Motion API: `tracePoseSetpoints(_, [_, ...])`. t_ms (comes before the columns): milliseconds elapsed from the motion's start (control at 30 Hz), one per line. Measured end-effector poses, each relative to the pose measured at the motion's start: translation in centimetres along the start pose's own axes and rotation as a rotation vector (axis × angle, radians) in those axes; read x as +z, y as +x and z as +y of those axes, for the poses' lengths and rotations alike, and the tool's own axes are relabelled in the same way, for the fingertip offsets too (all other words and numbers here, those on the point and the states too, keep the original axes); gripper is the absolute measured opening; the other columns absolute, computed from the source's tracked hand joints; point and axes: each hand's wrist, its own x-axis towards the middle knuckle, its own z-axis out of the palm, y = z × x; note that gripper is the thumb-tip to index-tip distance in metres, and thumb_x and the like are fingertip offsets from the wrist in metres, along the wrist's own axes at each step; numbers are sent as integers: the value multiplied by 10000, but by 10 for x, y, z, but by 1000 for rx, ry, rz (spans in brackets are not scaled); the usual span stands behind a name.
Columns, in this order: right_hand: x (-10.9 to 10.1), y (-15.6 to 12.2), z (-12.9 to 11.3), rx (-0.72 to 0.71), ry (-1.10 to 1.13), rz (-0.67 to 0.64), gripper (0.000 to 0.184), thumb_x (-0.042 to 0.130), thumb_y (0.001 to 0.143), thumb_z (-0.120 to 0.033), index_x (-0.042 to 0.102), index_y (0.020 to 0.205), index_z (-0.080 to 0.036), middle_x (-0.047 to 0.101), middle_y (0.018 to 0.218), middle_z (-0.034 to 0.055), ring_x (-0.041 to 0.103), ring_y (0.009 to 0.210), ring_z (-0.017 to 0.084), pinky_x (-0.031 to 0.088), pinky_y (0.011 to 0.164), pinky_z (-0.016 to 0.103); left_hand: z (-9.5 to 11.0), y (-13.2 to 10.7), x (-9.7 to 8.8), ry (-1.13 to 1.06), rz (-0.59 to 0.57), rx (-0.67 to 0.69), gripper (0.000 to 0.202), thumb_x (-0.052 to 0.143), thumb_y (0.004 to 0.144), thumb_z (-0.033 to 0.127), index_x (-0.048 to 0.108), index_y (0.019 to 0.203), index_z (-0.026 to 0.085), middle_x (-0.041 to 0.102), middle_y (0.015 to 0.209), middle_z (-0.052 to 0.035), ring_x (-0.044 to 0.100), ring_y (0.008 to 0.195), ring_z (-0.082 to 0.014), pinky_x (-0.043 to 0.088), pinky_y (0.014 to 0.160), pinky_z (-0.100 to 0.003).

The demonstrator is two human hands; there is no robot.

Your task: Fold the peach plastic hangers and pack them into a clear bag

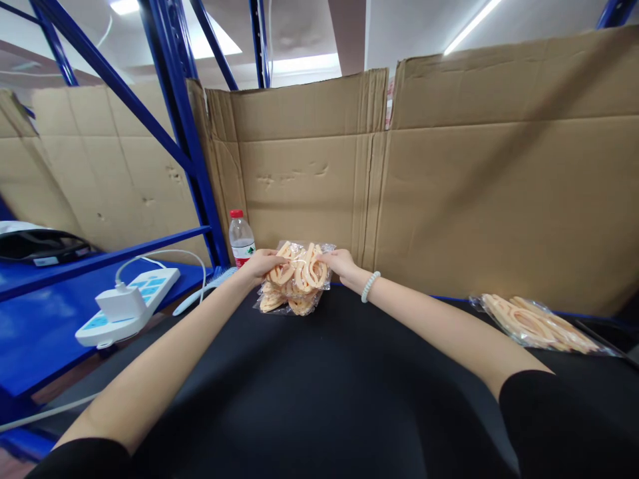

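Observation:
A clear plastic bag of peach-coloured looped strips (304, 266) is held at the far edge of the black table, over more such bagged strips (292, 303) underneath. My left hand (263, 263) pinches its left side, thumb on top. At its right side, my right hand (342, 262) is closed on the same bag; that wrist wears a pale beaded bracelet (370, 287). The fingers under the bag are hidden. What the strips are made of I cannot tell. Another clear bag of similar strips (536, 324) lies far to the right.
A red-capped water bottle (242, 238) stands just left of my left hand. Near it are a light blue hairbrush (204, 291) and a white power strip (144, 303) with a charger and cable. Tall cardboard panels (309, 179) and a blue metal frame (192, 153) border the black tabletop (309, 386).

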Motion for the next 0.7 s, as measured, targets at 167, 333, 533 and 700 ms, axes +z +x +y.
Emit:
tracePoseSetpoints(167, [-24, -26, -15, 32, 140, -95, 168, 609, 939, -278, 618, 1007, -124, 643, 913, 30, 631, 733, 139, 550, 652, 291, 13, -25, 9, -197, -10, 108, 173, 601, 933, 224, 595, 1075, 125, 638, 950, -40, 635, 733, -141, 556, 633, -283])
tracePoseSetpoints(333, [-85, -75, -13, 59, 264, -170, 160, 718, 811, -255, 646, 786, -114, 653, 703, 28, 612, 610, 123, 525, 626, 255, 13, -61, 50, -314, -232, 97, 169, 573, 835, -30, 615, 936, 99, 660, 745, -31, 657, 657, -147, 558, 675, -300])
tracePoseSetpoints(533, [-131, -118, 43, 236, 226, -80, 224, 786, 720, -261, 624, 666, -116, 636, 584, 40, 592, 510, 133, 507, 537, 263, -23, -73, 136, -253, -505, -64, 43, 611, 912, 141, 623, 923, 101, 662, 855, -25, 656, 722, -141, 569, 679, -302])
tracePoseSetpoints(700, [-145, -119, 75, 219, 100, 46, 222, 684, 859, -290, 612, 729, -125, 613, 626, -27, 569, 524, 101, 490, 546, 243, -38, -56, 163, -191, -518, -65, 142, 614, 926, 226, 623, 1016, 115, 654, 961, -47, 651, 782, -158, 566, 689, -318])
